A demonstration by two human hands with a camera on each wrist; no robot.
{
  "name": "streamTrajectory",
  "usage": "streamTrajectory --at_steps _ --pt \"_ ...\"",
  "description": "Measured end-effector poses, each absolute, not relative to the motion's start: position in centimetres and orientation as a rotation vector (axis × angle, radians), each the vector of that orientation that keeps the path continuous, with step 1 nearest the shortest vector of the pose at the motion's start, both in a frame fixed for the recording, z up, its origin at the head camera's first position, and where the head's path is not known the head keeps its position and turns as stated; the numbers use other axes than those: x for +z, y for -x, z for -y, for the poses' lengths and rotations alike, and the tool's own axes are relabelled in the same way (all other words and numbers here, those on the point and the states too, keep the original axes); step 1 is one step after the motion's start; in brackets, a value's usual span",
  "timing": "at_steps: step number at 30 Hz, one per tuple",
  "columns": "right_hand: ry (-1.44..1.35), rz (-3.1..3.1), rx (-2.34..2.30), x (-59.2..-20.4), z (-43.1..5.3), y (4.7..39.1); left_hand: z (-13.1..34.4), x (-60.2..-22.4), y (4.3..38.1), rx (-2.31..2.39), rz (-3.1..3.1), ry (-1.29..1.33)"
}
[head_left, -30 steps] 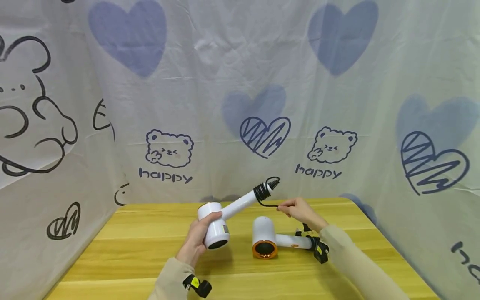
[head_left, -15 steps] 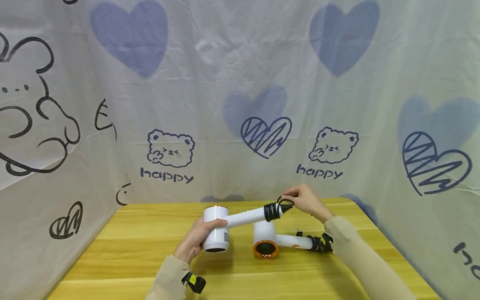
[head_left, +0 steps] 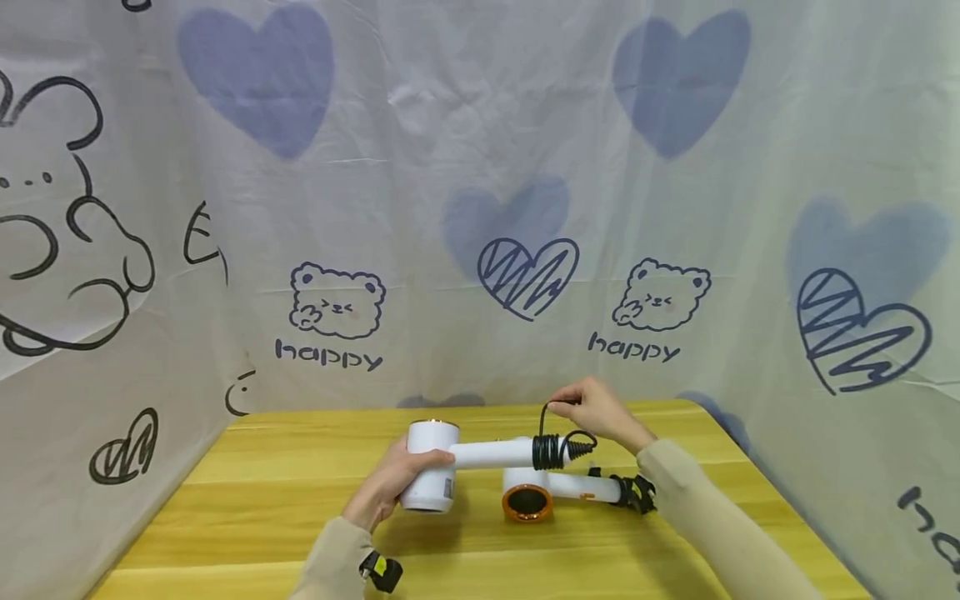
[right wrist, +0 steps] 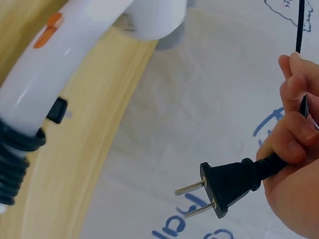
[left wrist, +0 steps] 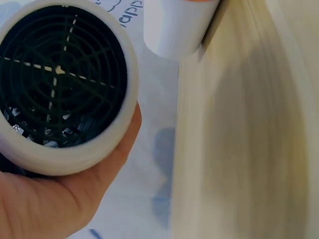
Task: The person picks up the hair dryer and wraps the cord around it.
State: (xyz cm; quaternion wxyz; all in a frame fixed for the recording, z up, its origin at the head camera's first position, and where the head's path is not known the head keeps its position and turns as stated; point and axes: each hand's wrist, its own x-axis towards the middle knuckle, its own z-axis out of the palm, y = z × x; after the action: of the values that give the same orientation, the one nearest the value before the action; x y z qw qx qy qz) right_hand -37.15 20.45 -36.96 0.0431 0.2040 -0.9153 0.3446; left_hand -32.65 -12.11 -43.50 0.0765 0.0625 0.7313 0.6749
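My left hand (head_left: pixel 390 477) grips the head of a white hair dryer (head_left: pixel 491 454), its thumb lying along the side. The dryer is held above the table with its handle pointing right, nearly level. Black power cord (head_left: pixel 549 452) is coiled round the handle's end. From the coil a length of cord rises to my right hand (head_left: pixel 598 414), which pinches it just above and behind the handle. In the right wrist view the black two-pin plug (right wrist: pixel 232 181) sticks out from the curled fingers. The left wrist view shows the dryer's round grille (left wrist: pixel 59 70) close up.
A second white hair dryer (head_left: pixel 573 486) with an orange-ringed opening lies on the table behind the held one, partly covered by it. Cord is bundled round its handle. The wooden table (head_left: pixel 255 500) ends at a printed curtain (head_left: pixel 442 358) at the back.
The held dryer's handle has swung down from tilted upward to nearly level. My right hand has carried the cord from beyond the handle's tip to above and behind the handle.
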Motion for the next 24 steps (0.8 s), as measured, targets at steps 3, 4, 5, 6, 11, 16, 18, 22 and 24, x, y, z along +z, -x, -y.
streamTrajectory --at_steps 3,4,5,6,11,16,18,22,24 --pt "-0.628 2.788 0.981 -36.7 -19.8 36.9 12.2 -43.0 32.5 1.97 -2.326 -0.208" --pt "-0.621 2.786 0.963 -36.6 -19.6 36.8 12.1 -42.9 32.5 1.952 -2.372 -0.215" --pt "-0.617 2.783 0.946 -36.5 -19.4 36.7 12.1 -42.7 32.4 1.932 -2.413 -0.211" --pt "-0.614 2.778 0.929 -36.5 -19.2 36.5 12.1 -42.6 32.4 1.922 -2.442 -0.209" --pt "-0.615 2.733 0.848 -36.2 -18.1 35.4 12.1 -42.5 32.2 1.906 -2.541 -0.158" --pt "-0.608 2.675 0.776 -35.4 -16.8 34.1 12.1 -42.3 32.3 1.914 -2.666 -0.097" --pt "-0.583 2.657 0.786 -35.2 -16.3 33.7 12.0 -42.1 32.3 1.918 -2.72 -0.048" --pt "-0.533 2.63 0.842 -35.2 -15.6 33.2 11.9 -41.8 32.3 1.943 -2.782 0.1" --pt "-0.537 2.608 0.885 -35.2 -15.2 33.0 11.9 -41.7 32.3 1.973 -2.791 0.176"
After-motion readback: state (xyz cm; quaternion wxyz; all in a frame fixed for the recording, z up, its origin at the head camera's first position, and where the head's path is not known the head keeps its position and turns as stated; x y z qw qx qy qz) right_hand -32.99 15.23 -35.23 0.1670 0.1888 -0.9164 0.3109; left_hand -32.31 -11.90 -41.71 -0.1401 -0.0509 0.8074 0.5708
